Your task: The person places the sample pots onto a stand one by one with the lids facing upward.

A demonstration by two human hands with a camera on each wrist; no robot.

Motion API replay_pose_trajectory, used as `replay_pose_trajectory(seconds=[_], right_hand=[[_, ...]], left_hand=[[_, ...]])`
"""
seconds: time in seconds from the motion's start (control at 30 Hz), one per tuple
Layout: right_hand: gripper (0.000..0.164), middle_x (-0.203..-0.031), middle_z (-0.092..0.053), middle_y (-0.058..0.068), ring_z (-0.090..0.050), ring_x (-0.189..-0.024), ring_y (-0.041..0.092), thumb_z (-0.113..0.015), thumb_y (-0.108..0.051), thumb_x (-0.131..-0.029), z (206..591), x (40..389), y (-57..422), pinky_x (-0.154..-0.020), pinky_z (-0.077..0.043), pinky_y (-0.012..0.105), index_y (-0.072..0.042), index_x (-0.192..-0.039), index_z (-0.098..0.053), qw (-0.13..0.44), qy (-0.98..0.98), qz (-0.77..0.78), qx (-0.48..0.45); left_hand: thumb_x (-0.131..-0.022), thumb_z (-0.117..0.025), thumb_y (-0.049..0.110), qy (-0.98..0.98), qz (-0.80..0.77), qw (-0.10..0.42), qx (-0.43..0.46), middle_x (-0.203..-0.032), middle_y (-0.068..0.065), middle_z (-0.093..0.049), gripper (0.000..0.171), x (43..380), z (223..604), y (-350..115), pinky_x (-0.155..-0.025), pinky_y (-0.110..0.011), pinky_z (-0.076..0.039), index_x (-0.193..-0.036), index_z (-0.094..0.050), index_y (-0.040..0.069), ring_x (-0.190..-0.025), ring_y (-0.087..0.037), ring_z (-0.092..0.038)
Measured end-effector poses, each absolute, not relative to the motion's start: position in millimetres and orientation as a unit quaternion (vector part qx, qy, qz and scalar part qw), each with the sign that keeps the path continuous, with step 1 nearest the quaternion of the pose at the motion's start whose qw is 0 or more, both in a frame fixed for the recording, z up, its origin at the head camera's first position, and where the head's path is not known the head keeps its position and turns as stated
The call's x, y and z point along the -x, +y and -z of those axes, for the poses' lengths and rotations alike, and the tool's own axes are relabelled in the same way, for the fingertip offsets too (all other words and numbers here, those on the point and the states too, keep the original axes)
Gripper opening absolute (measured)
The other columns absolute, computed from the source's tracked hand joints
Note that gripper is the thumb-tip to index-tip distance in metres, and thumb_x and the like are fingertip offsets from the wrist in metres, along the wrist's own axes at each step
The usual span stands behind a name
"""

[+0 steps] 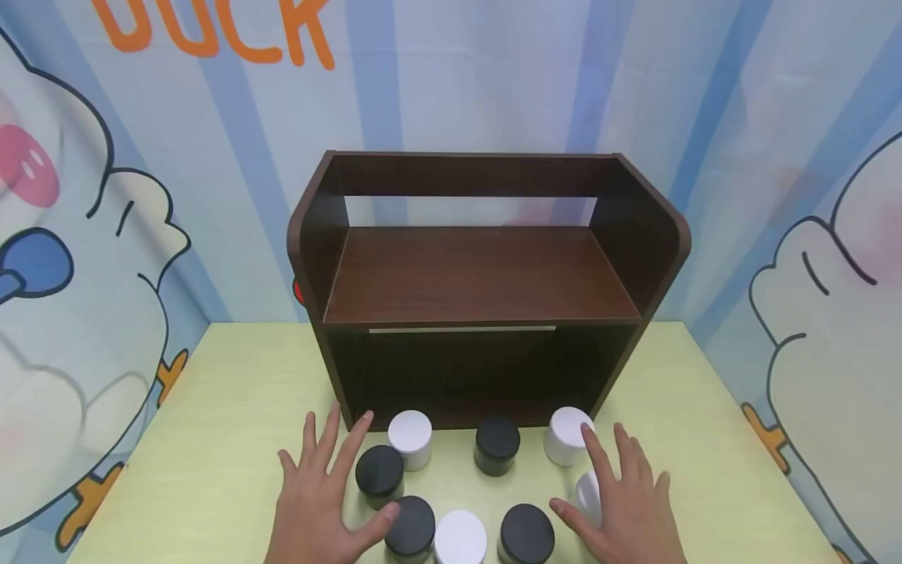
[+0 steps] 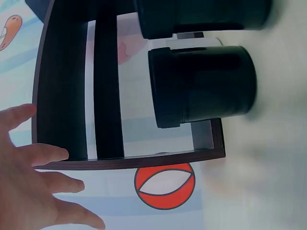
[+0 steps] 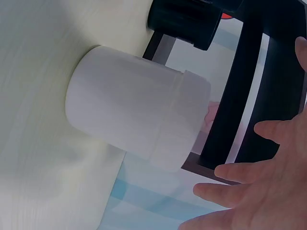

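My left hand (image 1: 315, 495), fingers spread, hovers at the left of a group of lidded jars. Its thumb tip reaches over the edge of a black jar (image 1: 411, 526) at the front, and whether they touch I cannot tell. Another black jar (image 1: 380, 473) and a white jar (image 1: 410, 437) stand just right of its fingers. On the other side my right hand (image 1: 625, 501) is spread too, partly covering a white jar (image 1: 587, 497). Its index fingertip overlaps a farther white jar (image 1: 566, 439). The right wrist view shows a white jar (image 3: 136, 108) apart from the fingers.
A dark brown two-tier shelf (image 1: 486, 274) stands behind the jars on the pale yellow table (image 1: 232, 407). Between the hands are a black jar (image 1: 497, 445), a front white jar (image 1: 460, 539) and a front black jar (image 1: 526, 534). A printed curtain (image 1: 486, 86) hangs behind.
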State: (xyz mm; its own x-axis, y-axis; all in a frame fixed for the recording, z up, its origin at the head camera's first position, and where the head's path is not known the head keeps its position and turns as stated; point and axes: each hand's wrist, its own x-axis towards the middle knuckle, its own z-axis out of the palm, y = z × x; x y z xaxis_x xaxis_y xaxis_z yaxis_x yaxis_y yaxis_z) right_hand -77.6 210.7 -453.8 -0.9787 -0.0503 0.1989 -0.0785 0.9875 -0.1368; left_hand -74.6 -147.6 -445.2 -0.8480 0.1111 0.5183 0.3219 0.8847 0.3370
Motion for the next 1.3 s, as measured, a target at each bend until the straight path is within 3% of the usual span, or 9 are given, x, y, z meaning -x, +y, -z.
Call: replay_pose_trajectory(seconds=[0.33,0.43,0.5,0.6,0.67,0.73,0.83,1.0,1.3], right_hand=[[0.099,-0.146,-0.047,0.031,-0.053,-0.126,0.05,-0.072,-0.07,-0.074,456,77,211,-0.088,-0.042,0.077,-0.013,-0.15,-0.044,0.096,-0.99,-0.095,-0.034],[0.099,-0.146,-0.047,0.031,-0.055,-0.124,0.051,-0.071,-0.07,-0.074,457,77,210,-0.087,-0.042,0.078,-0.013,-0.15,-0.045,0.084,-0.991,-0.101,-0.029],[0.098,-0.145,-0.048,0.032,-0.057,-0.121,0.051,-0.072,-0.069,-0.074,458,77,210,-0.086,-0.042,0.078,-0.012,-0.15,-0.045,0.085,-0.99,-0.107,-0.029],[0.097,-0.144,-0.05,0.032,-0.059,-0.117,0.051,-0.073,-0.068,-0.074,459,76,210,-0.084,-0.043,0.077,-0.012,-0.149,-0.046,0.093,-0.988,-0.116,-0.031],[0.096,-0.143,-0.05,0.032,-0.061,-0.115,0.051,-0.074,-0.066,-0.074,460,74,210,-0.082,-0.044,0.076,-0.012,-0.148,-0.046,0.101,-0.987,-0.123,-0.035],[0.095,-0.142,-0.051,0.031,-0.062,-0.114,0.051,-0.074,-0.065,-0.074,461,74,210,-0.082,-0.044,0.076,-0.012,-0.148,-0.046,0.103,-0.986,-0.13,-0.036],[0.095,-0.144,-0.049,0.031,-0.061,-0.114,0.052,-0.074,-0.063,-0.076,462,73,210,-0.085,-0.045,0.074,-0.012,-0.15,-0.044,0.084,-0.984,-0.152,-0.032],[0.094,-0.147,-0.046,0.03,-0.056,-0.125,0.049,-0.076,-0.059,-0.078,461,71,210,-0.089,-0.052,0.063,-0.013,-0.152,-0.039,0.052,-0.978,-0.201,-0.018],[0.088,-0.139,-0.052,0.03,-0.058,-0.122,0.047,-0.082,-0.045,-0.076,469,69,215,-0.092,-0.052,0.06,-0.008,-0.146,-0.045,0.097,-0.97,-0.221,-0.03]], left_hand=[[-0.07,-0.076,0.032,-0.888,0.376,0.238,0.121,-0.164,-0.015,-0.032,0.095,71,432,-150,-0.088,-0.09,-0.024,-0.156,-0.037,0.027,-0.147,-0.058,-0.024],[-0.073,-0.072,0.027,-0.857,0.431,0.25,0.134,-0.166,-0.012,-0.029,0.089,73,426,-152,-0.088,-0.091,-0.021,-0.155,-0.038,0.022,-0.152,-0.051,-0.02],[-0.075,-0.067,0.024,-0.834,0.459,0.267,0.152,-0.165,-0.012,-0.031,0.084,76,421,-154,-0.095,-0.089,-0.019,-0.155,-0.039,0.016,-0.155,-0.042,-0.018],[-0.081,-0.061,0.024,-0.799,0.496,0.291,0.176,-0.164,-0.012,-0.034,0.076,80,415,-156,-0.115,-0.071,-0.021,-0.153,-0.04,0.009,-0.157,-0.028,-0.018],[-0.087,-0.056,0.025,-0.773,0.517,0.309,0.197,-0.163,-0.014,-0.035,0.07,83,411,-158,-0.124,-0.048,-0.022,-0.152,-0.04,0.003,-0.157,-0.023,-0.022],[-0.092,-0.054,0.028,-0.747,0.538,0.324,0.216,-0.162,-0.015,-0.035,0.068,86,408,-159,-0.124,-0.03,-0.023,-0.151,-0.039,-0.002,-0.156,-0.021,-0.025],[-0.096,-0.05,0.026,-0.714,0.565,0.334,0.243,-0.162,-0.015,-0.036,0.066,90,406,-160,-0.121,-0.019,-0.024,-0.151,-0.035,-0.008,-0.154,-0.02,-0.03],[-0.095,-0.047,0.022,-0.673,0.625,0.315,0.24,-0.162,-0.013,-0.036,0.066,94,406,-162,-0.118,-0.018,-0.029,-0.153,-0.031,-0.006,-0.153,-0.019,-0.031],[-0.09,-0.049,0.017,-0.634,0.688,0.301,0.183,-0.162,-0.012,-0.036,0.067,109,398,-162,-0.12,-0.026,-0.027,-0.154,-0.034,0.0,-0.154,-0.02,-0.03]])
